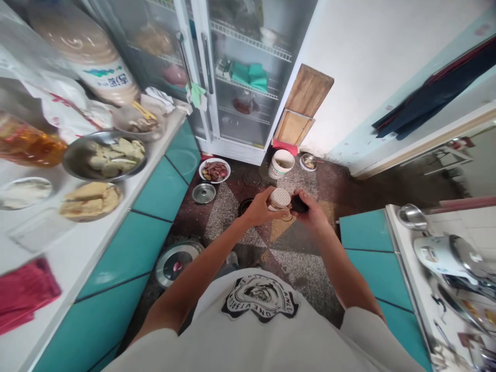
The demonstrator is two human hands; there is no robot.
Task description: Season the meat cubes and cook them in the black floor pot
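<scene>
Your left hand (260, 207) is wrapped around a small jar (279, 199) with a pale mesh-patterned top, held out in front of your chest above the speckled floor (306, 263), and your right hand (312, 211) is clenched on a small dark lid (299, 205) just beside the jar's top. On the floor beyond your hands sit a plate of reddish food (214, 170), a white bucket (281, 164) and a metal lid (203, 193), with the glass-door fridge (232, 77) behind them. To your left, the white counter (77, 248) carries a metal bowl of pale pieces (104, 155).

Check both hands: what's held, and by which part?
Left hand grips a small jar round its side. Right hand holds a dark lid by its rim.
</scene>
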